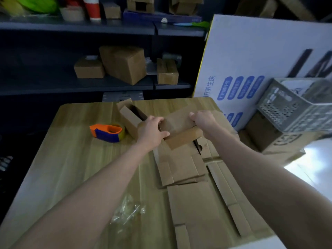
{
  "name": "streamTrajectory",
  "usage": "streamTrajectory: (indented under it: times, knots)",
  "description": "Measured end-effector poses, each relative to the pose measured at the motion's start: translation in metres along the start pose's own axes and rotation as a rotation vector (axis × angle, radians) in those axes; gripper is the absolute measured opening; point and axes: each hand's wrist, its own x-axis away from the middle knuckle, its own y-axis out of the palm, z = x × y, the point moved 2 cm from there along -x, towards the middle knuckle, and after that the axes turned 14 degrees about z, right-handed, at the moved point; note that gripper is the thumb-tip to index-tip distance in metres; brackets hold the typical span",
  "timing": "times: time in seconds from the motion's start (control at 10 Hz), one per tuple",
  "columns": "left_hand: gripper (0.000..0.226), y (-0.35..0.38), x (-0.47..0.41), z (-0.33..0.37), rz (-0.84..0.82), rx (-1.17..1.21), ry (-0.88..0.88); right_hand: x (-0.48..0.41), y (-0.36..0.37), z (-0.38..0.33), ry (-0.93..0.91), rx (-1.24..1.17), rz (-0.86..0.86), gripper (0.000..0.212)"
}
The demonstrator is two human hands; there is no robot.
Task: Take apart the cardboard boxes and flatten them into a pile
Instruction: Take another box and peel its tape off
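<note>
Two bare forearms and hands

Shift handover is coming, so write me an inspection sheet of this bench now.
surface: wooden table, partly covered by cardboard.
job's things: small cardboard box held over flattened cardboard pile; open box sits behind it.
clutter: tape dispenser at left; crumpled clear plastic near front.
grips: left hand and right hand each hold one end of the small cardboard box.
cables: nothing seen.
surroundings: dark shelves with cardboard boxes; white printed carton and grey crate at right.
</note>
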Motion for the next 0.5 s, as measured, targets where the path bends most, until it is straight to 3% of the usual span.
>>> streamTrajectory:
  times: [0.1,0.2,0.3,0.5]
  knots:
    - [0.066,0.003,0.017,-0.007,-0.064,-0.005,0.002,0.018,0.001,0.025,0.052,-0.053,0.068,0.034]
    - [0.065,0.006,0.032,-0.014,-0.146,-0.051,0.048,0.034,0.002,0.049,-0.231,0.503,0.046,0.048]
    - [0.060,0.012,0.047,-0.020,-0.218,-0.104,0.100,0.056,0.003,0.074,0.054,0.055,0.061,0.039]
    - [0.049,0.028,0.072,-0.023,-0.316,-0.157,0.138,0.068,0.005,0.113,0.139,-0.040,0.053,0.035]
